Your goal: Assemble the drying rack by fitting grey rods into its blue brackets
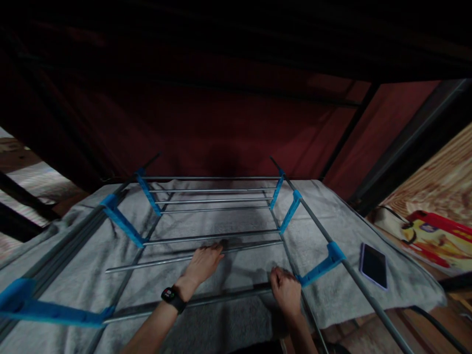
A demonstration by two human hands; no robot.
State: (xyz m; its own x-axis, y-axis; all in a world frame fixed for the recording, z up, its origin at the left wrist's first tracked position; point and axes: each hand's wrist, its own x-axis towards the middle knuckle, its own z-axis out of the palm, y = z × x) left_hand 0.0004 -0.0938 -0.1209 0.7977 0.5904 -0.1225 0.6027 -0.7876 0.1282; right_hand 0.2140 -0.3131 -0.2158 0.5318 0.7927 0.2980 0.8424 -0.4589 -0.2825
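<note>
A folding drying rack (210, 201) of grey metal rods and blue plastic brackets lies on a grey towel (324, 221). My left hand (204, 263), with a black watch on its wrist, rests flat with fingers stretched over one of the middle rods. My right hand (285, 290) is closed around the nearest rod (221, 296) close to a blue bracket (322, 264). A loose-looking rod (155, 263) runs at a slant to the left of my left hand.
A dark phone (373, 265) lies on the towel to the right of the rack. A red and yellow printed item (435, 236) sits on the wooden floor at the right. A dark red cloth (221, 123) and black frame bars stand behind.
</note>
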